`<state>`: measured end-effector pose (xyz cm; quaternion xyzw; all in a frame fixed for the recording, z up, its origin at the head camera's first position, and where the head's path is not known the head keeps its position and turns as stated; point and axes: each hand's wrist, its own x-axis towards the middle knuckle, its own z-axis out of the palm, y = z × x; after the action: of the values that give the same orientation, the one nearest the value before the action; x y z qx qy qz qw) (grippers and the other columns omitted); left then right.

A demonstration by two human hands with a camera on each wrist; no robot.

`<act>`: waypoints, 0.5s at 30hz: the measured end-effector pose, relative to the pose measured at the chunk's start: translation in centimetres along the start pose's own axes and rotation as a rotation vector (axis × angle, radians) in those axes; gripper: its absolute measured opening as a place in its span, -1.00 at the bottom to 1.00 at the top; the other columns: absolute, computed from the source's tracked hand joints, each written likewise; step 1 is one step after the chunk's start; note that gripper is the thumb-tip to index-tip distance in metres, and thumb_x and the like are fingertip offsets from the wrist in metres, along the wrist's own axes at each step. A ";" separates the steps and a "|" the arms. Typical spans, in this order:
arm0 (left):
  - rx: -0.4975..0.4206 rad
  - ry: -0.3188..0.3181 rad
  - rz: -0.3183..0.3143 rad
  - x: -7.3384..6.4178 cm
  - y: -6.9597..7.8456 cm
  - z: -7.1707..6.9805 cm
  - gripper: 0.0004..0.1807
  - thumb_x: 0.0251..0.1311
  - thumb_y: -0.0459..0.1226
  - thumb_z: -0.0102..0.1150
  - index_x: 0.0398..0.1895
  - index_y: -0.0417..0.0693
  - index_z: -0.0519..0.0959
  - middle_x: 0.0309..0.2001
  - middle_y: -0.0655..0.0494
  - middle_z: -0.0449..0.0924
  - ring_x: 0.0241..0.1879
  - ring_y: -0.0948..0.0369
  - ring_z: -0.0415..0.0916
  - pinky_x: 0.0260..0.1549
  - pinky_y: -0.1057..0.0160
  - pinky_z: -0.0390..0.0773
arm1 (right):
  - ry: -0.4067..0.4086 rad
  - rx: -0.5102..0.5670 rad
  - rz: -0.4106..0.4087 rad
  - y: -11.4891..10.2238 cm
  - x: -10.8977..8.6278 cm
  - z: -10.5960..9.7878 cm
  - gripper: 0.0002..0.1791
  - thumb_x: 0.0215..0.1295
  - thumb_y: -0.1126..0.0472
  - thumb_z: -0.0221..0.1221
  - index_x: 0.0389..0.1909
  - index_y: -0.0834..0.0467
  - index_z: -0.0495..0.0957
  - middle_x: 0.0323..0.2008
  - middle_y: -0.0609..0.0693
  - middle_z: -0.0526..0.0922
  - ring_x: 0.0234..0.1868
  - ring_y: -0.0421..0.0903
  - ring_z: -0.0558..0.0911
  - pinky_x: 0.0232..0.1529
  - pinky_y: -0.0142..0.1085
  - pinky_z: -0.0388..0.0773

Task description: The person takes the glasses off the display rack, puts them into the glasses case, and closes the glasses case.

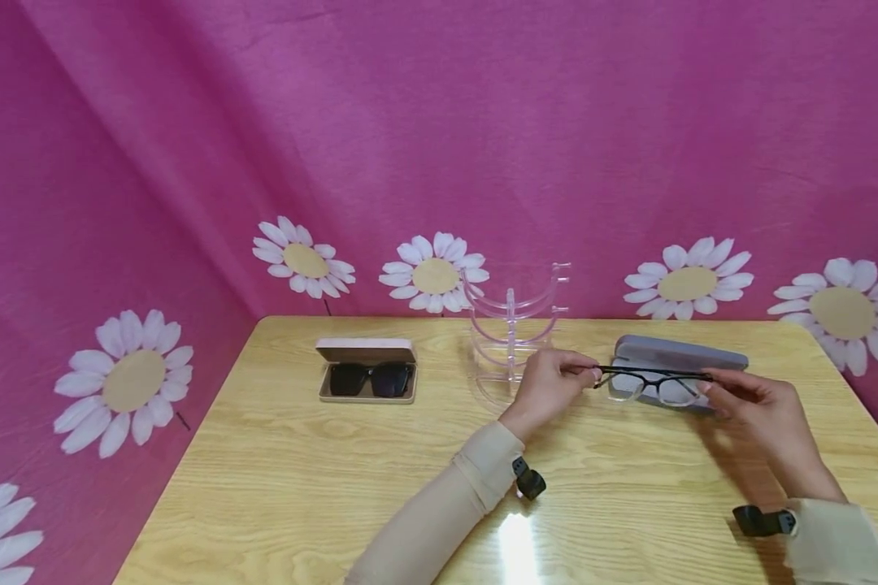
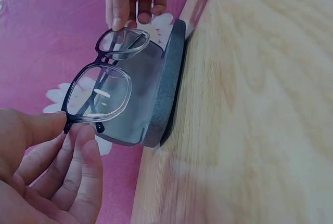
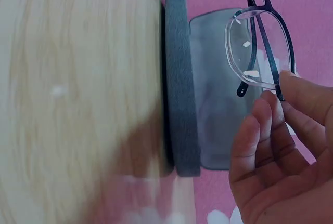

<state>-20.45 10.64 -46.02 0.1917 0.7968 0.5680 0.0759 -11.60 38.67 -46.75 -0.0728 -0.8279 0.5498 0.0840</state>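
Observation:
My two hands hold a pair of eyeglasses point(image 1: 647, 375) between them, clear lenses with a black upper frame and the temples folded behind. The left hand point(image 1: 552, 386) pinches one end of the frame between thumb and fingers, as the left wrist view shows. At the opposite end the right hand point(image 1: 764, 414) pinches the other hinge corner, also seen in the right wrist view. Directly behind and below the glasses is a grey glasses case point(image 1: 676, 351) with its lid up; in the head view the glasses overlap its inside. The glasses partly hide the case's interior.
A clear acrylic eyewear stand point(image 1: 512, 325) with curved tiers rises just beyond my left hand. Farther left, an opened case point(image 1: 366, 351) contains dark sunglasses point(image 1: 369, 379). A pink curtain point(image 1: 439, 122) with daisies hangs behind the wooden table point(image 1: 300, 487).

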 end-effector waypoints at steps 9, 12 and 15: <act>0.027 0.032 -0.024 2.6 0.6 3.6 -0.89 0.27 -0.28 0.44 -0.19 -0.05 0.85 -0.30 0.10 0.86 -0.48 0.58 0.58 -0.46 0.57 0.54 | 0.105 0.020 0.062 1.8 0.0 -2.2 -0.77 0.46 0.18 0.29 0.03 -0.16 0.75 -0.36 -0.61 0.70 -0.38 -0.52 0.67 -0.42 -0.56 0.62; 0.031 0.038 -0.036 3.1 0.3 4.4 -0.90 0.26 -0.28 0.45 -0.20 -0.07 0.85 -0.30 0.09 0.86 -0.47 0.55 0.60 -0.47 0.57 0.52 | 0.099 0.024 0.076 2.4 0.1 -2.5 -0.74 0.47 0.17 0.28 0.11 -0.09 0.73 -0.35 -0.60 0.69 -0.38 -0.49 0.68 -0.40 -0.55 0.65; 0.056 0.055 -0.045 3.6 -0.1 4.9 -0.90 0.24 -0.28 0.46 -0.21 -0.04 0.85 -0.30 0.10 0.86 -0.45 0.53 0.63 -0.45 0.58 0.49 | 0.083 -0.022 0.096 2.9 0.4 -2.5 -0.61 0.50 0.11 0.25 0.25 0.14 0.65 -0.31 -0.62 0.64 -0.36 -0.46 0.67 -0.36 -0.53 0.66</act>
<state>-22.05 16.34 -47.42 0.1601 0.8183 0.5487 0.0612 -11.32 42.10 -48.42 -0.1363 -0.8253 0.5404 0.0911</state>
